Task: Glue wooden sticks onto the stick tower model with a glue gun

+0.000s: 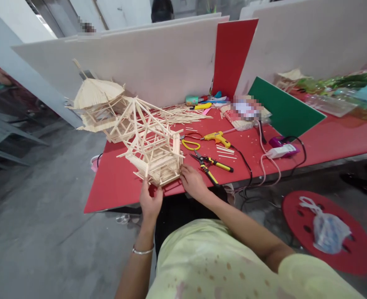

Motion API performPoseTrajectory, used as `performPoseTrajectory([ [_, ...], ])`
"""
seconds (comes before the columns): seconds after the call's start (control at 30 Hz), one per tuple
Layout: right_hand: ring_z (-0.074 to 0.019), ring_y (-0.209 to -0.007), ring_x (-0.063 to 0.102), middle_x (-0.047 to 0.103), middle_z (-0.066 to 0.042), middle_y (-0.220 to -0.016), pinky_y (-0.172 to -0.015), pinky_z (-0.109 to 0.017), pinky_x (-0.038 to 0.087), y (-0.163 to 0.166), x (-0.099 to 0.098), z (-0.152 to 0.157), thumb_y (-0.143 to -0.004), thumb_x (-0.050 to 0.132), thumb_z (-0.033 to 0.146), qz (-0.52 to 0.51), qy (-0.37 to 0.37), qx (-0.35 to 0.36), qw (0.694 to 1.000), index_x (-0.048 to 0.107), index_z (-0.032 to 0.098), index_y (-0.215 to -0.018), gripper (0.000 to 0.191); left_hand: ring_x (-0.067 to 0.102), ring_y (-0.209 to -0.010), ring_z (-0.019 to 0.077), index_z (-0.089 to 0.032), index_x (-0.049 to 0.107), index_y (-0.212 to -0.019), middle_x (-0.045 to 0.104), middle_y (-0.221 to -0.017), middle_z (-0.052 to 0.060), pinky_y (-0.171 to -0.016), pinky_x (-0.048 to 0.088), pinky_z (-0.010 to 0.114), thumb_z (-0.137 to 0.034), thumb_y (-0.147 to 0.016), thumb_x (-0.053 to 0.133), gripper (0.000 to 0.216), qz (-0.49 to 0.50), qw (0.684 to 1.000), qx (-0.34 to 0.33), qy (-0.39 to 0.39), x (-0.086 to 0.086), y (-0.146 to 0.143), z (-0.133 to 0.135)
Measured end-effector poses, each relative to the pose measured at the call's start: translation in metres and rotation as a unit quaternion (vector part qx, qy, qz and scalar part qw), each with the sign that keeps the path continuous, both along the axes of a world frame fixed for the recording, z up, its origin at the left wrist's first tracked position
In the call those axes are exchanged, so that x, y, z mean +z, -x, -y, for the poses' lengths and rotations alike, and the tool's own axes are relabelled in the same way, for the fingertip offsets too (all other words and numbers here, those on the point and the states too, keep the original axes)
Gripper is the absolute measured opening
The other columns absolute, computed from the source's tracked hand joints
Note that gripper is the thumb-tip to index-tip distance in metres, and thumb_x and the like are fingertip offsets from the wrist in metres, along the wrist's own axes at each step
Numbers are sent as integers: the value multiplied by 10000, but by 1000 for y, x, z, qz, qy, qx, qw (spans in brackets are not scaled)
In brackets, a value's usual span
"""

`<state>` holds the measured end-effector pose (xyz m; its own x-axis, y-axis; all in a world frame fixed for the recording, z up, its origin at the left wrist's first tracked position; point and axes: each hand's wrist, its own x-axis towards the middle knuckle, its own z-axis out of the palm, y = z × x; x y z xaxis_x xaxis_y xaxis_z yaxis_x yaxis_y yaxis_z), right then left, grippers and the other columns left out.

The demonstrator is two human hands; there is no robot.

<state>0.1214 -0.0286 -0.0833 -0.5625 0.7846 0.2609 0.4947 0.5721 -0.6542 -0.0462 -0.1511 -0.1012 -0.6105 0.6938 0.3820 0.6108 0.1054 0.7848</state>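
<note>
A pavilion model [149,145] built of thin wooden sticks stands at the front edge of the red table, its roof frame uncovered. My left hand [150,199] grips its lower front left corner, thumb and fingers on the base. On the right side of the same base, my right hand [192,180] holds with bent fingers. Right of the model lie yellow-handled scissors [191,144], a yellow glue gun [217,138] and black-and-yellow cutters [210,164]. Behind it on the left is another stick model [98,99] with a covered roof.
Loose sticks [180,115] are spread behind the model on the red table [108,182]. A green board [283,108] leans at the right, near a power strip [283,150] with cords. White panels [133,62] line the back. A red stool [295,220] with a plastic bag [329,232] stands at the lower right.
</note>
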Motion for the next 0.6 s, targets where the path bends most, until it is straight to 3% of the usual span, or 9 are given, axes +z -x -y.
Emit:
performPoseTrajectory([
  [0.2,-242,-1251,562,602,-171,-1351,-1116,-394,429,2,-1,-44,-873,415,41,-2,-6,-35,999,629,132,-1278,467,501,-1369,336,-198,308,-1550,505,-1492,179,-1140,402,525,-210,-818,633,800,-56,995,-82,4,5,-51,-5],
  [0.37,-217,-1222,587,653,-175,-1268,-1085,-337,443,6,7,-65,-859,405,10,5,-18,-27,999,663,86,-1205,439,402,-1442,352,-226,141,-1603,367,-1591,178,-1176,337,562,-197,-826,629,918,-78,990,-114,15,4,-72,-17],
  [0.5,-223,-1215,601,665,-169,-1272,-1070,-349,456,-3,11,-56,-911,428,94,19,-22,-35,999,696,96,-1155,362,345,-1484,313,-222,141,-1602,337,-1607,169,-1193,344,515,-210,-871,596,860,-75,989,-127,1,3,-75,-16],
  [0.6,-206,-1177,627,692,-93,-1264,-1027,-329,479,-30,17,-46,-926,517,207,36,-27,-44,998,702,192,-1198,328,406,-1444,297,-208,250,-1570,418,-1550,172,-1177,372,495,-230,-889,587,760,-63,993,-103,-11,5,-70,-9],
])
